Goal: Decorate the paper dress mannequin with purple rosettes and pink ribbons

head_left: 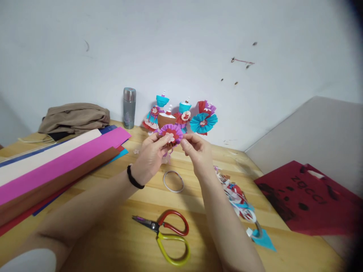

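Note:
My left hand [151,153] holds a pleated purple paper flower [176,131] with a red layer and a small pale pink center, its thumb pressed on the center. The fingertips of my right hand [197,151] pinch the flower's right edge. Just behind it is a small paper dress with a brown top [166,120], partly hidden by the flower. Below my hands, a thin white ring [173,181] lies on the wooden table [113,230]. Scissors with one red and one yellow handle [154,226] lie nearer to me.
Colored paper strips [65,160] and a brown cloth [75,116] lie at the left. A grey flask [129,108] and paper dresses [203,122] stand by the wall. Paper scraps [236,196] and a red bag [306,200] are at the right.

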The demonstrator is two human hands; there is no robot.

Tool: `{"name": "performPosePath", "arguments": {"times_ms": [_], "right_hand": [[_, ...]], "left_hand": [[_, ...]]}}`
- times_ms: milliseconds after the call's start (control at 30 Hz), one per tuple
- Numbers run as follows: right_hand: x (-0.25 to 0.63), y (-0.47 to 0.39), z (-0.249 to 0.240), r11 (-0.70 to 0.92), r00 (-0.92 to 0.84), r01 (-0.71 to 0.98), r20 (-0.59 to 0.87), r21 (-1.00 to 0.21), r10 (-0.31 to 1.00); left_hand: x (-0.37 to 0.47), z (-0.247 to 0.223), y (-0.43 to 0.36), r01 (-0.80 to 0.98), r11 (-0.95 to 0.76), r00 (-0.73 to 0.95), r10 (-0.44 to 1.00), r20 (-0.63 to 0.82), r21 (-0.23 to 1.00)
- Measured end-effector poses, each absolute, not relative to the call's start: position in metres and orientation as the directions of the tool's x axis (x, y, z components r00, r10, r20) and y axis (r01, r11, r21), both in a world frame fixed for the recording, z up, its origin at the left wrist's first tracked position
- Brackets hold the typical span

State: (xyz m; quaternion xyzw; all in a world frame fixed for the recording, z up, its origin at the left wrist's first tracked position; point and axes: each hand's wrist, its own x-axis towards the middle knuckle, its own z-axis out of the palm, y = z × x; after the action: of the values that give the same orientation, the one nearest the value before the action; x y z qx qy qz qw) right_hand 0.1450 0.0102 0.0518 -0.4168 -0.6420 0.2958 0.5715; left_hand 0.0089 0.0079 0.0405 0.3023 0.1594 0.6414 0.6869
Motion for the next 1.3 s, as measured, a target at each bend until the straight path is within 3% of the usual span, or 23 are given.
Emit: {"name": "performPosePath", "arguments": {"times_ms": [633,733,867,1100,1300], "right_hand": [[0.137,0.019,0.042,0.39,0.024,-0.013,0.389,-0.921,0.921],[0.137,0.02,0.043,0.379,0.01,-0.033,0.378,-0.925,0.926],[0.138,0.02,0.044,0.377,-0.011,-0.012,0.377,-0.926,0.926],[0.14,0.023,0.041,0.373,-0.046,0.006,0.372,-0.928,0.927],[0.137,0.022,0.039,0.375,-0.064,0.038,0.372,-0.926,0.926]], "left_hand": [[0.013,0.036,0.007,-0.705,-0.03,0.064,0.992,0.106,0.709],[0.011,0.037,0.008,-0.667,-0.103,0.024,0.987,0.16,0.738],[0.005,0.041,0.01,-0.569,-0.173,0.029,0.973,0.231,0.804],[-0.016,0.054,0.019,-0.327,-0.16,0.177,0.958,0.226,0.932],[-0.039,0.062,0.028,-0.118,-0.21,0.303,0.923,0.237,0.971]]}}
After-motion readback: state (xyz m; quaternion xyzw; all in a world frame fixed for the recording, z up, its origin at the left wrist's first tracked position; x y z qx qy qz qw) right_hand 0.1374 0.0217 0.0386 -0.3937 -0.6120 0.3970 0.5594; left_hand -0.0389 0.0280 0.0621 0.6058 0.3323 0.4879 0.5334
